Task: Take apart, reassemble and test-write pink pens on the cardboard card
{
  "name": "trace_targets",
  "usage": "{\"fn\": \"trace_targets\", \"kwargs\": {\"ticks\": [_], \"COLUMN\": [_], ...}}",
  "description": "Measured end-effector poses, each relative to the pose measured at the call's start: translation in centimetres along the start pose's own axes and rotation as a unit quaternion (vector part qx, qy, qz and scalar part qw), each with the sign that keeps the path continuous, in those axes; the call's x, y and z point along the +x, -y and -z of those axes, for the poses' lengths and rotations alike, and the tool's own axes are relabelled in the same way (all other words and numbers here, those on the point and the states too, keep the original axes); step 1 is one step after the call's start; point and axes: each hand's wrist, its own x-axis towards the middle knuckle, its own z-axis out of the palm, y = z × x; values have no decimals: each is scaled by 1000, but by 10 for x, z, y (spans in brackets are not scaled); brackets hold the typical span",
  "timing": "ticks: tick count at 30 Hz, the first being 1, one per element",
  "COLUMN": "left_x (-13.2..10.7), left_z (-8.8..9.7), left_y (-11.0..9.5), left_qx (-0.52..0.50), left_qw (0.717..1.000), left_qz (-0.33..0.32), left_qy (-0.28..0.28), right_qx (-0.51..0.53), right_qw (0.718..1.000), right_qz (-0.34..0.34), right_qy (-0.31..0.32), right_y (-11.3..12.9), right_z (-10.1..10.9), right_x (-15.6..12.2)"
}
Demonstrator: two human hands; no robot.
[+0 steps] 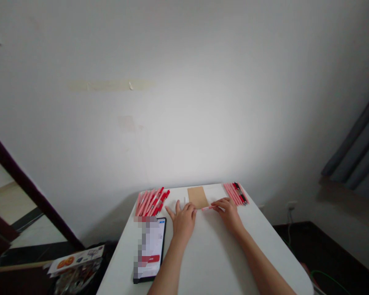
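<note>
My right hand (229, 213) pinches a slim pink pen (208, 208) lying level, its end pointing left toward my other hand. My left hand (184, 219) is just left of it, two outer fingers stretched out and the others bent toward the thumb. What those bent fingers hold, if anything, is hidden. A small white piece (186, 200) shows just behind them; whether they touch it I cannot tell. Between and beyond my hands, a brown kraft-coloured pad or card (198, 196) lies flat on the white table (215, 262).
Several pink and red pens (150, 202) are heaped at the table's back left. More pink, red and black pens (236, 194) lie side by side at the back right. A phone (152, 250) with its screen lit rests left of my left forearm. The wall (184, 123) borders the far edge.
</note>
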Motion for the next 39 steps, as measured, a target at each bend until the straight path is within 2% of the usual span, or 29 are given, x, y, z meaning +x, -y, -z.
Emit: {"fn": "trace_targets", "kwargs": {"ticks": [21, 26, 34, 39], "left_x": [4, 4, 3, 3], "left_z": [1, 3, 0, -4], "left_y": [0, -1, -8, -7], "left_qx": [3, -29, -80, -63], "left_qw": [1000, 999, 995, 997], "left_qz": [9, 34, 51, 45], "left_qy": [-2, 11, 24, 23], "right_qx": [-2, -5, -28, -36], "right_qw": [1000, 1000, 999, 999], "right_qz": [1, 6, 15, 25], "right_qy": [-5, -10, 16, 28], "right_y": [0, 0, 6, 15], "right_z": [1, 1, 1, 3], "right_x": [0, 0, -1, -2]}}
